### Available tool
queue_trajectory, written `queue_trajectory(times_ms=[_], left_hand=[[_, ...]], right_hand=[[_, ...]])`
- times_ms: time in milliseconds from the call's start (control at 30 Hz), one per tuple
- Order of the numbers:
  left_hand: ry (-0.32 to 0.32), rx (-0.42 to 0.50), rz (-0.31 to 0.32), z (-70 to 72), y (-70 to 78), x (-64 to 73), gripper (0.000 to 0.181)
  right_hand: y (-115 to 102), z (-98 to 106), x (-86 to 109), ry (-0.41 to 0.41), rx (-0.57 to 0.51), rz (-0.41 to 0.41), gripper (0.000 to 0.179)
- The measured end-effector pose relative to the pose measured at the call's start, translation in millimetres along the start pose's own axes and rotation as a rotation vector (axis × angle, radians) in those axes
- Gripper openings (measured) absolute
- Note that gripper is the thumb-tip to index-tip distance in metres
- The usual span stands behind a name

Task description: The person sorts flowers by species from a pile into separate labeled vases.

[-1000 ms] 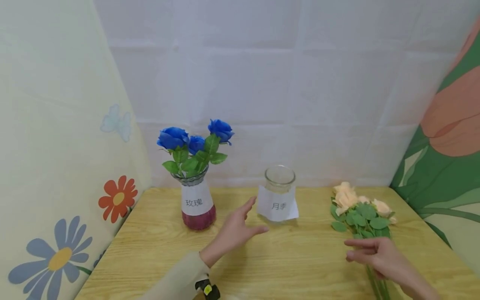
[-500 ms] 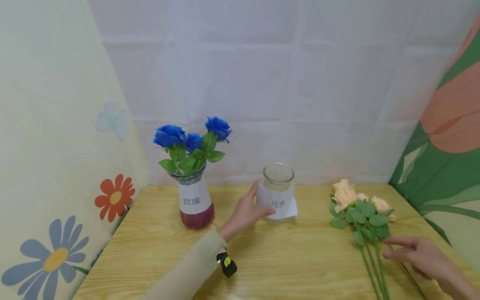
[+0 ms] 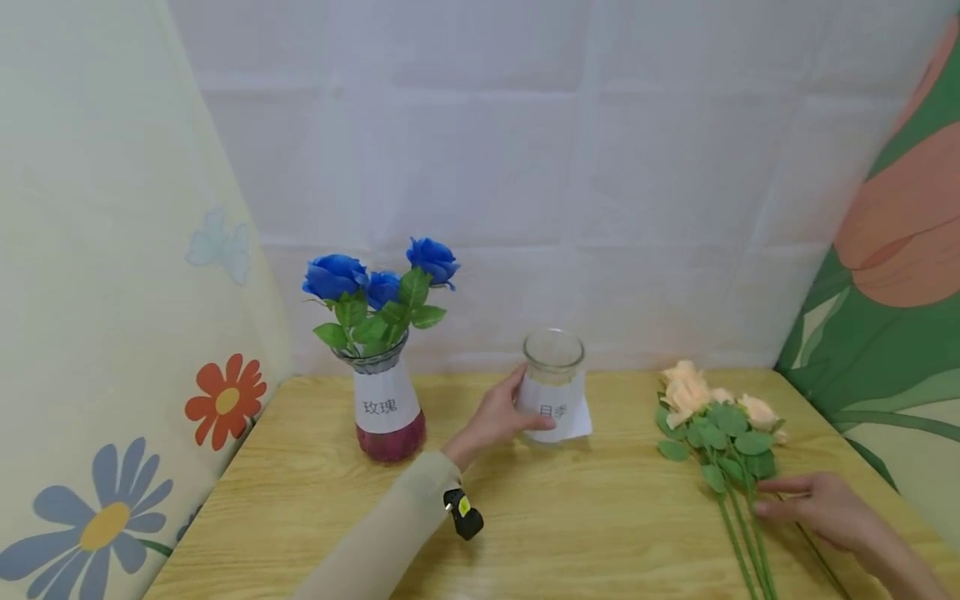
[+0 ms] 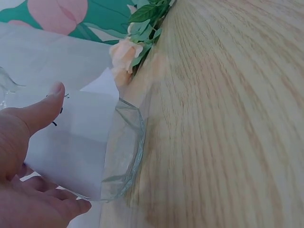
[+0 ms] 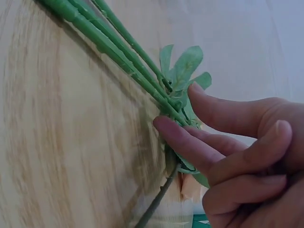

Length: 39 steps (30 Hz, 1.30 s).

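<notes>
My left hand (image 3: 497, 417) holds a clear glass vase (image 3: 553, 350) from its left side. In the left wrist view the thumb lies over the vase's white paper label (image 4: 76, 137), and the fingers curl behind it. At right, my right hand (image 3: 825, 508) reaches a bunch of peach artificial roses (image 3: 686, 392) lying on the table. In the right wrist view its thumb and index finger stand apart, on either side of the green stems (image 5: 128, 57), close to the leaves. Whether the fingertips touch a stem is hard to tell.
A second vase (image 3: 390, 437), purple at its base and with a paper label, stands at left with blue roses (image 3: 335, 277). All stand on a wooden table (image 3: 600, 517). A white cloth (image 3: 487, 167) hangs behind, with printed flower cloths at both sides.
My left hand has moved right and taken hold of the clear vase. My right hand went right, off the bunch, then came slightly back left to the stems.
</notes>
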<state>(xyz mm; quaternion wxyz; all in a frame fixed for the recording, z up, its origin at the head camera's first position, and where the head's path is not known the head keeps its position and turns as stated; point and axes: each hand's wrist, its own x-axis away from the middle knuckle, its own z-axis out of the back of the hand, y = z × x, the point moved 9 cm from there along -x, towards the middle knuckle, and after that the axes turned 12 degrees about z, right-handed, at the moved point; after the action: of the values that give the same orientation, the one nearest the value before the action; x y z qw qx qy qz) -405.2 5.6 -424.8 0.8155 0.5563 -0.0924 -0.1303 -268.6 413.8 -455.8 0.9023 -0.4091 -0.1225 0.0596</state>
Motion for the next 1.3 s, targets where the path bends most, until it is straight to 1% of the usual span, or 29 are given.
queue_trajectory(times_ms=[100, 200, 267, 367, 467, 567, 700, 867, 1000, 1133, 1300], left_hand=[[-0.002, 0.002, 0.0, -0.9, 0.1, -1.0, 0.106], [0.009, -0.006, -0.013, -0.3, 1.4, -1.9, 0.101], [0.008, -0.017, -0.013, -0.6, 1.0, -3.0, 0.099], [0.005, -0.021, -0.014, -0.9, 0.6, -4.0, 0.097], [0.012, -0.028, -0.009, -0.5, -0.2, -5.2, 0.097], [0.026, -0.021, -0.009, 0.5, -1.7, -5.9, 0.097], [0.043, -0.003, -0.012, 1.1, -4.8, -5.9, 0.095], [0.06, 0.005, -0.041, 1.7, -5.8, -4.2, 0.092], [0.074, -0.009, -0.05, 2.8, -4.3, -1.4, 0.09], [0.089, -0.028, -0.04, 4.2, -2.3, 1.7, 0.092], [0.104, -0.027, -0.016, 5.2, -4.0, 4.9, 0.095]], right_hand=[[0.9, -2.4, -4.8, 0.0, 0.097, -0.007, 0.057], [1.2, -4.6, -8.4, 0.011, 0.138, -0.004, 0.058], [1.2, -5.8, -10.0, 0.02, 0.139, -0.001, 0.059], [2.7, -7.2, -10.8, 0.04, 0.101, -0.018, 0.059], [5.9, -8.8, -10.3, 0.052, 0.045, -0.052, 0.06], [5.4, -10.4, -10.7, 0.046, 0.032, -0.046, 0.06], [6.2, -10.7, -9.4, 0.043, -0.02, -0.043, 0.059], [9.9, -9.8, -4.7, 0.017, -0.173, -0.031, 0.061], [12.8, -7.7, -0.8, 0.006, -0.26, -0.033, 0.06], [12.6, -3.1, 2.8, 0.024, -0.299, -0.022, 0.058], [8.9, -2.3, 6.7, 0.043, -0.326, -0.026, 0.06]])
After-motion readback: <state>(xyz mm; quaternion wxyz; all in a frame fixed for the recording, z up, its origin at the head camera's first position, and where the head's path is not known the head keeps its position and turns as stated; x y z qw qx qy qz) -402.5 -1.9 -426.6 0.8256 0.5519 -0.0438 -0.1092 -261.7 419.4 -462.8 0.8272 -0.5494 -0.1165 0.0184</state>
